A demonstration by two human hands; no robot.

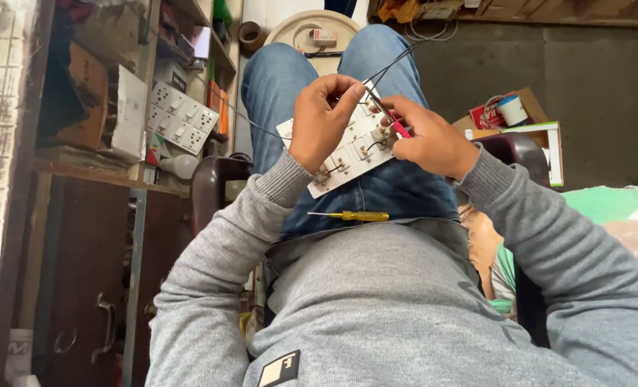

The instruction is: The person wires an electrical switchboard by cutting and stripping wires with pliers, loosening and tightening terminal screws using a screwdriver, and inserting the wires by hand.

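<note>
Under left hand (321, 123), switch panel (351, 147) partly hidden.

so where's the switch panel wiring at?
Several black wires already run between terminals on the back of the white plastic switch panel resting on the lap. In hand: the left hand pinches a wire, and the right hand works a red-handled tool at one terminal. The yellow-handled screwdriver lies unused. Remaining connections can't be counted.

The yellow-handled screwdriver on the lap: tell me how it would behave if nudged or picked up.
The yellow-handled screwdriver looks slim and rigid, so probably light and stiff. Its rounded handle lies loose on the jeans, untouched by either hand, so it may well roll or slide off if the legs shift.
</note>
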